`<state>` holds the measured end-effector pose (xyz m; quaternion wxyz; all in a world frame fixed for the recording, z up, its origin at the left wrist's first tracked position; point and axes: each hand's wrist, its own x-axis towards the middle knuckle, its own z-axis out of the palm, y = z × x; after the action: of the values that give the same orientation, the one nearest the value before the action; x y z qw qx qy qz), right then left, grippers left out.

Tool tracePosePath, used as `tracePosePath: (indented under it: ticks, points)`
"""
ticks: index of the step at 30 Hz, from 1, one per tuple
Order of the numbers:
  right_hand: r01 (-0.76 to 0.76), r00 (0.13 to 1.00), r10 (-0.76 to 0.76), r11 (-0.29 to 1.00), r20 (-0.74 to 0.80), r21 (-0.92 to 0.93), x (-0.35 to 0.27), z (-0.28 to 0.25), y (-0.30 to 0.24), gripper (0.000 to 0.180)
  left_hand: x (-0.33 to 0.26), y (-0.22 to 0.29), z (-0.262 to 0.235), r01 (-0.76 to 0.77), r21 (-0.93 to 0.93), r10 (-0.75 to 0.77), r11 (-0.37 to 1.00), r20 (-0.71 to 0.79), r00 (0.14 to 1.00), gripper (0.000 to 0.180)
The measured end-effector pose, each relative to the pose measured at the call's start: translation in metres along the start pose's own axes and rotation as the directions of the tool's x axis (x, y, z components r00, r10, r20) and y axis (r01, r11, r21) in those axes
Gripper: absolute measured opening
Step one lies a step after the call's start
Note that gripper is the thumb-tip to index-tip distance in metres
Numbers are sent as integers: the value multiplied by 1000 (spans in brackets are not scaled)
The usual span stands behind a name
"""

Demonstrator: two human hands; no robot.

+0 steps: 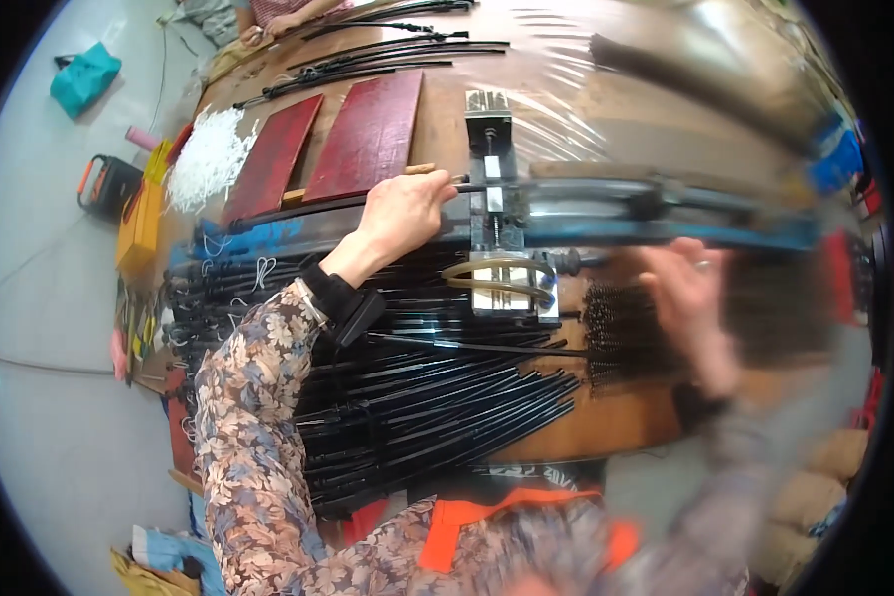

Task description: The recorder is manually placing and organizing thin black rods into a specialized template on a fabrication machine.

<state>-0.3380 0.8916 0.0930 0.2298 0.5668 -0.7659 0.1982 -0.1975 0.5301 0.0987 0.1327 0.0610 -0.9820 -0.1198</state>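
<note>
My left hand (407,211) is closed round a thin black rod (323,211), whose end reaches into a metal clamping fixture (493,194) in the middle of the table. Two yellowish hoses (497,266) loop over the fixture's near block. On the fixture's right side my right hand (683,288) is smeared by motion, so its grip cannot be made out. It is nearest to a bundle of dark thin rods (616,333) whose ends face the fixture. Many long black rods (447,422) lie spread beneath my left forearm and in front of the fixture.
Two dark red boards (368,134) lie at the far left beside a heap of white ties (211,159). More black rods (387,62) lie farther back, near another person's hands (283,22). A blurred brown tube (700,89) crosses the far right. A yellow bin (139,223) stands off the left edge.
</note>
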Motion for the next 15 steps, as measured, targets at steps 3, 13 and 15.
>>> tracePosePath:
  ticks: [3, 13, 15]
  points:
    - [-37, 999, 36, 998, 15, 56, -3, 3, -9, 31, 4, 3, 2, 19, -30, -18, 999, 41, 999, 18]
    - [-136, 984, 71, 895, 164, 425, 7, 50, -26, 26, -6, -4, 3, -60, -36, 57, 998, -74, 996, 14]
    - [-193, 972, 95, 845, 214, 498, 3, 53, -20, 24, -5, -1, 7, -109, -12, 107, 994, -93, 990, 13]
